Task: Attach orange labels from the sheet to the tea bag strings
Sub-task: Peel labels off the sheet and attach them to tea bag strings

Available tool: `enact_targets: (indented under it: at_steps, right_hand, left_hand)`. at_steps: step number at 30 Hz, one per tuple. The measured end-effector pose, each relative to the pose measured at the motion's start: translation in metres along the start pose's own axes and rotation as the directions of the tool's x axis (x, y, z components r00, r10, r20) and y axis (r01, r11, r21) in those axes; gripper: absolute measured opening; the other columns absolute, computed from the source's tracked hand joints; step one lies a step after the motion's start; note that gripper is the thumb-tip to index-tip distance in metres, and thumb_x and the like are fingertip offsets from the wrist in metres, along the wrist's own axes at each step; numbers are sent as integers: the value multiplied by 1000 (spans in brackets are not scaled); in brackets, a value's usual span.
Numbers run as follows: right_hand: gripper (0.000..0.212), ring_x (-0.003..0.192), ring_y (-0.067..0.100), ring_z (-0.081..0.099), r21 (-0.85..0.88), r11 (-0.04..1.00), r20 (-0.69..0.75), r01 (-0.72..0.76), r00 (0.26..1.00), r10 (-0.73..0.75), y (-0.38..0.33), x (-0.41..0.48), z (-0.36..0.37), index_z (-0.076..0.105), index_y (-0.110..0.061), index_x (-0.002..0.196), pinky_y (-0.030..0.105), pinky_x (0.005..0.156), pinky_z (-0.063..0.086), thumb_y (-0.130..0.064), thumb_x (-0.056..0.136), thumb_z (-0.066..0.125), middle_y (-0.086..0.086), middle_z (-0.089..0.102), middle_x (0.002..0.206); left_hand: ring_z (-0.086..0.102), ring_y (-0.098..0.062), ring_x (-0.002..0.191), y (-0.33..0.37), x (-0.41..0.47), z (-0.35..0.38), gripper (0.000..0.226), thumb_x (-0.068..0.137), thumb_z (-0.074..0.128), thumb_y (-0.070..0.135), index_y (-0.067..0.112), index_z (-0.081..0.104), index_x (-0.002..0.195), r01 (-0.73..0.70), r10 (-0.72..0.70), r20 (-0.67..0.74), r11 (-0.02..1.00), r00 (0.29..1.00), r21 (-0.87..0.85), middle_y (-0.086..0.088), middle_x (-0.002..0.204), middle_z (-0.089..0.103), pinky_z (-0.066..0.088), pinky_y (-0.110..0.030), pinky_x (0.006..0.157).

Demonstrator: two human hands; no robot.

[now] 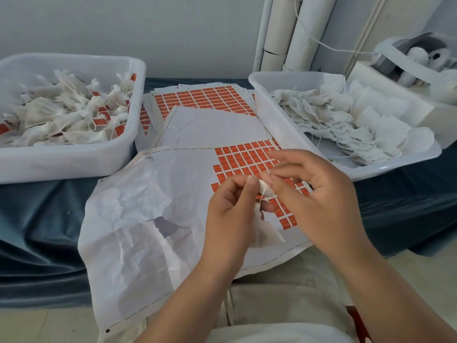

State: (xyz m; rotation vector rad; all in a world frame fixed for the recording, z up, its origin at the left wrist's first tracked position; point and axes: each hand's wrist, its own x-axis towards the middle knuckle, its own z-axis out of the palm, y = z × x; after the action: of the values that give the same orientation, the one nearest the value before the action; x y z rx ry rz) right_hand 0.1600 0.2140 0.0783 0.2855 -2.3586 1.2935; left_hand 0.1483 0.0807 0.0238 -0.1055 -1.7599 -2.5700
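A label sheet (173, 184) lies in front of me, mostly peeled white backing, with orange labels (243, 158) left at its upper right. My left hand (228, 214) pinches the top of a white tea bag (265, 232) that hangs below my fingers. My right hand (314, 191) pinches the tea bag's string (264, 191) right beside the left fingertips, above the orange labels. Whether a label is on the string I cannot tell.
A white tub (71, 162) at left holds several tea bags with orange labels. Another white tub (279, 120) at right holds unlabelled tea bags. More label sheets (205, 97) lie behind, all on a dark blue cloth (37, 219). White tubes (294, 33) lean on the wall.
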Motion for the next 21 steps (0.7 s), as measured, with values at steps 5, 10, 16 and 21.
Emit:
enact_targets:
  at_steps: [5,10,16,21]
  right_hand:
    - [26,98,-7,70,11,999,11,-41,999,41,5,3,1,71,-37,118,7,82,48,-28,95,79,-32,75,95]
    - [26,96,-2,74,69,993,30,-92,995,90,12,6,3,69,-40,117,19,84,58,-28,96,78,-27,78,95]
    - [23,95,3,77,187,962,51,-197,980,191,24,8,3,72,-37,115,23,84,62,-27,95,79,-19,80,99]
    - [20,95,9,78,269,933,32,-237,971,238,29,7,6,73,-36,111,26,79,63,-29,94,80,-14,80,103]
  left_hand:
    - [75,-19,77,-2,-2,0,21,106,60,32,24,74,92,-17,18,-22,998,1000,57,3,87,75,53,-20,68]
    - [73,-14,76,-2,-2,0,19,106,62,29,17,75,97,-40,42,-21,996,999,81,0,89,77,55,-20,73]
    - [71,-9,73,-1,-2,-3,16,100,67,32,23,77,93,-100,101,-2,986,995,136,3,82,75,54,-16,69]
    - [73,-14,75,3,0,-9,43,101,47,63,34,80,100,-24,20,38,993,999,112,-2,81,76,57,-26,74]
